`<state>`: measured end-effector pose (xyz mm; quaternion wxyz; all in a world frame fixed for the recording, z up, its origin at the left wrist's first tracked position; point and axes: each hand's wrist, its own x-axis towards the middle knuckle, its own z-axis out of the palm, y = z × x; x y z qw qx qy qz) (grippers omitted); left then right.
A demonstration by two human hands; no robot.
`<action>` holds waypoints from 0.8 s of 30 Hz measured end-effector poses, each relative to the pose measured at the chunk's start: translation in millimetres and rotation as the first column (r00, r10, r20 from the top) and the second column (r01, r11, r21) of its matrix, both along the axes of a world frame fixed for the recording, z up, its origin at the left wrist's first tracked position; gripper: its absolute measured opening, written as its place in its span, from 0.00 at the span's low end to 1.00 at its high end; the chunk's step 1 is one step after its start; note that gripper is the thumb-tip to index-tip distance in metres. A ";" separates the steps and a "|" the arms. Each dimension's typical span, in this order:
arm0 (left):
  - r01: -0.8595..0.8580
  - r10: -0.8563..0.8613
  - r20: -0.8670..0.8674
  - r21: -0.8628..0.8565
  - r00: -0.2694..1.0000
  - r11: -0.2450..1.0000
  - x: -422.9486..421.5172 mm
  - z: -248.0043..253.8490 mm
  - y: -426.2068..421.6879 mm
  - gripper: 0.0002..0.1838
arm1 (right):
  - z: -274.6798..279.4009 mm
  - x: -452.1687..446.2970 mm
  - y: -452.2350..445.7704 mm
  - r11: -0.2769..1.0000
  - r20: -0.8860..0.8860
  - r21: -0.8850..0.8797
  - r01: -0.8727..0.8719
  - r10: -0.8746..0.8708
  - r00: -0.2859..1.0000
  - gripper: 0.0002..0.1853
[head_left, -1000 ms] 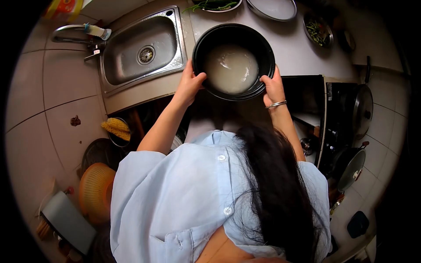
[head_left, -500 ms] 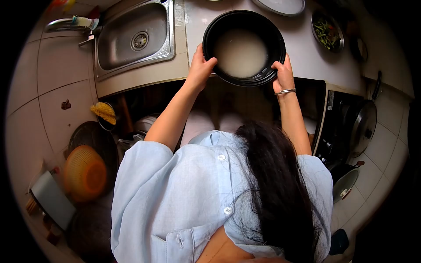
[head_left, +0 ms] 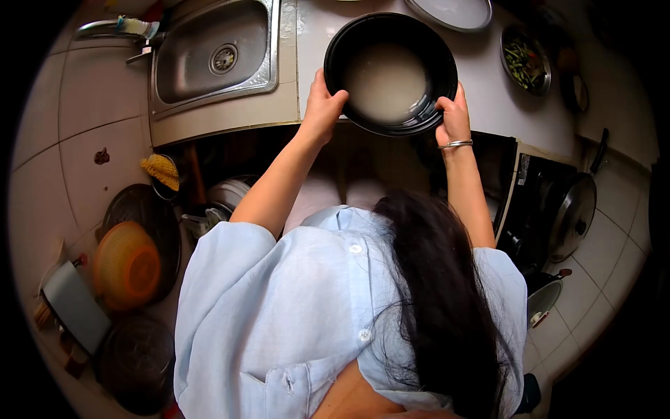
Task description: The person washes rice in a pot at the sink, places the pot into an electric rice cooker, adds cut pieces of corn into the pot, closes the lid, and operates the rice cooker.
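A round black rice cooker pot [head_left: 391,127] is held out at the front edge of the counter, over the gap below. Cloudy whitish water [head_left: 386,82] lies in its bottom, probably with rice beneath, though I cannot make out grains. My left hand [head_left: 324,112] grips the pot's left side, thumb over the rim and fingers hidden behind the wall. On the opposite side my right hand [head_left: 453,117] is closed round the rim in the same way, with a silver bangle on the wrist.
To the left is a steel sink [head_left: 209,63] with a faucet [head_left: 105,29] beside it. A white plate [head_left: 453,10] and a bowl of cut green vegetables [head_left: 523,64] stand on the counter [head_left: 488,91]. An orange basket [head_left: 127,265] and lidded pans [head_left: 576,216] flank me lower down.
The pot has shifted very slightly, and its lower inside wall looks shinier. The surroundings have moved a little in view with my head. Both hands keep their hold.
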<state>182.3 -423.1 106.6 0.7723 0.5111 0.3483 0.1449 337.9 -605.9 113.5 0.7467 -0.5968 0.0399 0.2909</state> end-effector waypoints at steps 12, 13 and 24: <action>0.062 -0.058 -0.046 0.082 0.997 0.995 6.2 -3.4 2.2 0.28 | -2.9 1.6 0.4 1.000 -0.035 0.027 -0.003 0.004 0.999 0.31; 0.100 -0.093 -0.081 0.086 0.992 0.991 4.7 -3.9 7.7 0.29 | -5.2 0.6 1.7 1.000 -0.032 -0.024 -0.010 0.009 0.999 0.31; 0.128 -0.100 -0.142 0.202 0.985 0.971 6.9 -15.5 12.6 0.29 | 0.6 7.6 -0.3 0.996 -0.049 0.038 -0.081 0.083 0.995 0.28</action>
